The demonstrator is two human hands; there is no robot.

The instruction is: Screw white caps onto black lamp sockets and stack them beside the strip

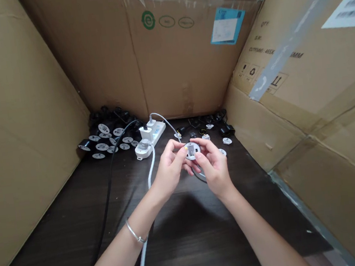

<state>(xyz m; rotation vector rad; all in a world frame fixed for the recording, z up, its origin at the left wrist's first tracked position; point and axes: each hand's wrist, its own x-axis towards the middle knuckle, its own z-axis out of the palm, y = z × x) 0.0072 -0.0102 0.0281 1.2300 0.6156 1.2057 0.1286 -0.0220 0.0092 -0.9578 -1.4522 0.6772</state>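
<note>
Above the middle of the dark table, both my hands hold one small round white disc (191,150) with a grey rectangular part and dark cut-outs on its face. My left hand (172,164) grips its left edge, thumb on the face near a tiny yellow spot. My right hand (212,163) pinches the right edge, with its thumb on the lower face. A dark cable (199,177) loops just under the hands; its ends are hidden. Behind the fingers sits another white round piece (222,152), partly covered by my right hand.
A white power strip (156,132) with plugged-in adapters stands behind my left hand, its white cord (151,171) running forward. Black parts with white discs (102,147) are heaped at back left. More black parts (226,129) lie at back right. Cardboard walls (176,72) enclose three sides.
</note>
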